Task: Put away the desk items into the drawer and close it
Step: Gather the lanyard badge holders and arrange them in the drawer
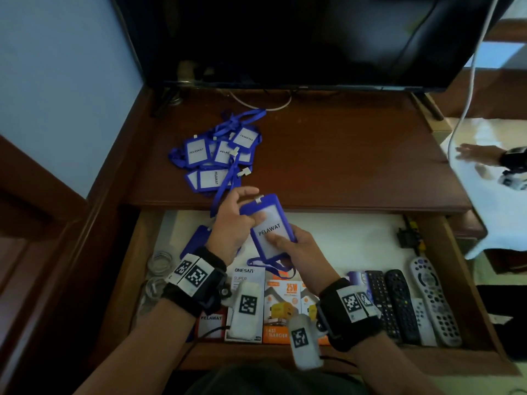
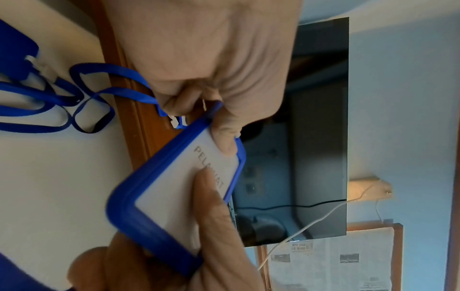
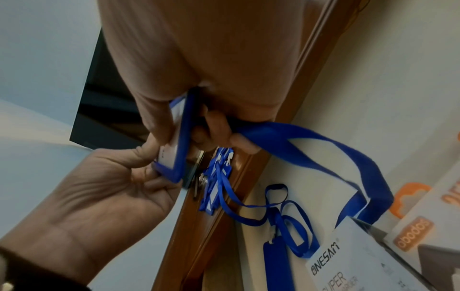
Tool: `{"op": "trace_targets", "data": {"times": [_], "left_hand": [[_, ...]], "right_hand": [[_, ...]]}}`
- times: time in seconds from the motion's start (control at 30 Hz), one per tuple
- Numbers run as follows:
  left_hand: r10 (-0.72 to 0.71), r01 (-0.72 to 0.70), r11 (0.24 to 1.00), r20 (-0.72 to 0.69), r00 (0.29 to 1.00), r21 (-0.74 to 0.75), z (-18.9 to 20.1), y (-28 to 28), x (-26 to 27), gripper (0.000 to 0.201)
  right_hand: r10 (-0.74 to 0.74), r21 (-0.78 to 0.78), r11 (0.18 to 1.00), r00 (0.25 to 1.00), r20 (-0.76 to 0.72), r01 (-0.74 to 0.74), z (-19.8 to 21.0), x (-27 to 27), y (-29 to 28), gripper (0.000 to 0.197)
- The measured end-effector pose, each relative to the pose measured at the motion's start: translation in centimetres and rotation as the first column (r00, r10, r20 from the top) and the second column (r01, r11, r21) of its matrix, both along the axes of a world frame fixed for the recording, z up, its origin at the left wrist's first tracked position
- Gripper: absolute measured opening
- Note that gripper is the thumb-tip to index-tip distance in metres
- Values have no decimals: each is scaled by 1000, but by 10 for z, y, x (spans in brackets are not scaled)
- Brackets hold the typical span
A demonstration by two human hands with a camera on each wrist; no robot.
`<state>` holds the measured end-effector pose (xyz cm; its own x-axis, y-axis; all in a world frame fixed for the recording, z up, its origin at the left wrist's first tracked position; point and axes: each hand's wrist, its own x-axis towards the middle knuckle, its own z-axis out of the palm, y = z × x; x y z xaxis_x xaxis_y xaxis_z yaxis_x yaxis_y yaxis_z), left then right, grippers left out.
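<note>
So the drawer (image 1: 445, 252) was pulled wide open under the counter (image 1: 342, 166). Inside it: charger boxes (image 1: 281, 309) along the front edge, a row of remotes (image 1: 399, 303) to their right, coiled clear cables (image 1: 159, 263) to their left, and one blue badge (image 1: 196, 240) already lying behind the boxes. Both grips were clamped on another badge holder (image 1: 269, 226) reading PELAWAT, held over the drawer: left hand (image 1: 232, 223) pinching its top, right hand (image 1: 299, 246) gripping the bottom with the thumb on the face. A pile of badges (image 1: 219, 155) sat on the counter behind the drawer. The right wrist cam caught the lanyard (image 3: 323, 153) looped over the right fingers, which the head cam hid.
</note>
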<state>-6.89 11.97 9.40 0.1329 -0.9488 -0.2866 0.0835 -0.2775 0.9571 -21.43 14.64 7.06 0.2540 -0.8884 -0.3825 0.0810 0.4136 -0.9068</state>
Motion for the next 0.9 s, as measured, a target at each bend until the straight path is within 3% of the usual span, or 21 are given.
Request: {"op": "trace_targets", "data": {"times": [0.17,0.3,0.47,0.63,0.8,0.9], "left_hand": [[-96,99,991,-41,995,88,-10,3,10,27],[-197,215,954,-102,975,208,-9,1,24,11],[-304,353,914,-241,922,198,-4,-1,32,22],[-270,301,936,-178,946,181,-6,-3,32,33],[-253,238,960,88,964,149,-13,2,26,23],[-281,253,953,170,944,169,-18,2,26,25]], "right_hand": [[77,-45,996,993,-94,-82,3,-12,-2,11],[168,-16,985,984,-66,-170,8,-25,-3,10],[204,49,978,979,-20,-203,6,-32,-7,21],[155,51,987,988,-7,-155,7,-34,-11,22],[150,38,988,989,8,-150,4,-36,-10,16],[153,42,987,988,-7,-153,0,-36,-10,14]]}}
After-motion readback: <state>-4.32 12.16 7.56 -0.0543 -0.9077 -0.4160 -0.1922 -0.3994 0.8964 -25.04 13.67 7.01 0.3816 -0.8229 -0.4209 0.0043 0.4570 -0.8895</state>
